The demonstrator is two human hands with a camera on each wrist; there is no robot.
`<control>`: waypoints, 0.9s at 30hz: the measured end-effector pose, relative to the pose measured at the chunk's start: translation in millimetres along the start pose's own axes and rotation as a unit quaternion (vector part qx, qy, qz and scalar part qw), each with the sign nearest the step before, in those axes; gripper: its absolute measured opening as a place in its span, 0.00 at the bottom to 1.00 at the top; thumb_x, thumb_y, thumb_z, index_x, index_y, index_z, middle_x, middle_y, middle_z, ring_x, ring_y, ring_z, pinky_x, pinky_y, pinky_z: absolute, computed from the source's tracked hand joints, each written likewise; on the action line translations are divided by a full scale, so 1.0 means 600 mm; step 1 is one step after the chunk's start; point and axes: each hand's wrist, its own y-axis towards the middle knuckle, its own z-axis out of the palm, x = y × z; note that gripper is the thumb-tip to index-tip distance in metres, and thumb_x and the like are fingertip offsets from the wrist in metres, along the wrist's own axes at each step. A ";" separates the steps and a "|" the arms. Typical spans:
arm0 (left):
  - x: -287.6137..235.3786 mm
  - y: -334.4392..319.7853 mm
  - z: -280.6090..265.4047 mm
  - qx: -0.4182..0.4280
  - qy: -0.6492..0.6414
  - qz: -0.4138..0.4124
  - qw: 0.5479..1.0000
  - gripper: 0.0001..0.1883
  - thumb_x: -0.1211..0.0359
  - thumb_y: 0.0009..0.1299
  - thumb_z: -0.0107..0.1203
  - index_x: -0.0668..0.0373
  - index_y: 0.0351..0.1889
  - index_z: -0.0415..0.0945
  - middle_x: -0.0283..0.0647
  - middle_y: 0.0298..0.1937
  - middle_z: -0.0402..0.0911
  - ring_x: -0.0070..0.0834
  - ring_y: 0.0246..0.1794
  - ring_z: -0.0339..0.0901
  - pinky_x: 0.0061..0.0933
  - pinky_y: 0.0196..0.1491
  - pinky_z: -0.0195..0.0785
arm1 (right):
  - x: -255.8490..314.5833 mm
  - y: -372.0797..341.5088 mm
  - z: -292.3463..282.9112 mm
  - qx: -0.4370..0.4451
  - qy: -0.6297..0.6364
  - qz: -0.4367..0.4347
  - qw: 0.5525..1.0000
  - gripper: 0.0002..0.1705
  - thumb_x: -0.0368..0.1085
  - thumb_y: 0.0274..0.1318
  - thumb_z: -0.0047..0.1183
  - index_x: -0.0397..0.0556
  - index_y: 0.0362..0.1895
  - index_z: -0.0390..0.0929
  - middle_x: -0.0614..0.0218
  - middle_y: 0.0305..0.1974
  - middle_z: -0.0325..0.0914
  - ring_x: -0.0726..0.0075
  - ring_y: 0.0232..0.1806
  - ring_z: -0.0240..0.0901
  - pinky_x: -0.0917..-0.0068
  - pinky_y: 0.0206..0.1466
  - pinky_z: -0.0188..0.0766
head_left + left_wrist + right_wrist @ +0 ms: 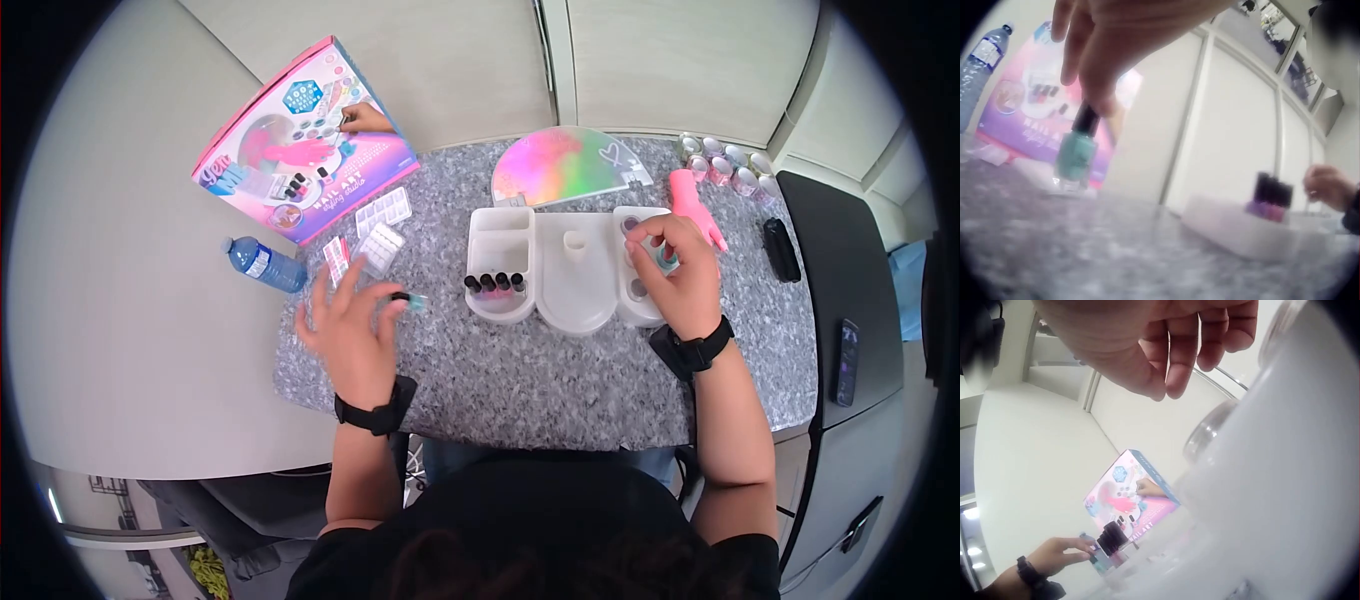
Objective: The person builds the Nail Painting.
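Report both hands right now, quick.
Left hand: holding the teal polish bottle by its black cap.
Right hand: open, loosely bent, nothing visibly held.

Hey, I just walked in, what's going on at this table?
A person's left hand pinches a teal nail polish bottle by its black cap, left of a white tray. Their right hand, apparently empty, is over the tray's right section. Four more black-capped bottles are in the left section, and a nail art box stands at the back left.
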 end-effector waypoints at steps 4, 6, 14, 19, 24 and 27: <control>-0.055 0.004 -0.004 0.054 -0.099 0.081 0.990 0.09 0.63 0.65 0.74 0.38 0.43 0.92 0.30 0.78 0.78 0.46 0.86 0.60 0.66 0.82 0.32 | 0.004 0.001 0.003 0.012 -0.003 -0.003 1.000 0.07 0.30 0.59 0.69 0.50 0.41 0.86 0.70 0.39 0.84 0.64 0.41 0.73 0.66 0.44 0.70; -0.073 0.006 0.010 0.047 -0.106 0.090 0.989 0.09 0.63 0.65 0.74 0.38 0.43 0.92 0.32 0.78 0.78 0.46 0.85 0.60 0.66 0.82 0.32 | 0.002 0.000 0.004 0.015 0.007 0.001 1.000 0.07 0.30 0.59 0.69 0.50 0.41 0.86 0.71 0.39 0.85 0.65 0.41 0.73 0.67 0.43 0.70; -0.098 0.016 0.039 0.043 -0.135 0.122 0.982 0.09 0.63 0.65 0.74 0.37 0.43 0.93 0.35 0.79 0.76 0.45 0.85 0.61 0.65 0.83 0.31 | -0.008 0.002 0.001 0.018 -0.004 0.011 1.000 0.07 0.31 0.59 0.68 0.51 0.42 0.86 0.71 0.39 0.85 0.66 0.40 0.74 0.67 0.41 0.70; -0.098 0.014 0.047 0.036 -0.138 0.131 0.981 0.08 0.62 0.64 0.75 0.39 0.41 0.93 0.33 0.78 0.77 0.45 0.85 0.61 0.66 0.83 0.31 | -0.009 0.002 0.002 0.027 -0.005 0.021 0.999 0.08 0.30 0.58 0.68 0.51 0.42 0.86 0.69 0.40 0.86 0.65 0.41 0.75 0.66 0.42 0.72; -0.100 0.021 0.047 0.049 -0.158 0.137 0.977 0.09 0.60 0.61 0.77 0.39 0.40 0.92 0.31 0.78 0.77 0.45 0.85 0.61 0.66 0.83 0.32 | -0.010 0.002 0.003 0.024 0.000 -0.005 1.000 0.08 0.28 0.58 0.67 0.51 0.42 0.86 0.66 0.41 0.86 0.60 0.43 0.79 0.64 0.48 0.75; -0.094 0.047 0.045 0.040 -0.158 0.143 0.976 0.11 0.57 0.61 0.78 0.40 0.41 0.91 0.31 0.76 0.79 0.44 0.83 0.64 0.67 0.83 0.33 | -0.019 0.002 -0.003 0.031 -0.001 0.000 1.000 0.09 0.29 0.60 0.68 0.50 0.45 0.87 0.72 0.41 0.84 0.69 0.43 0.74 0.71 0.45 0.70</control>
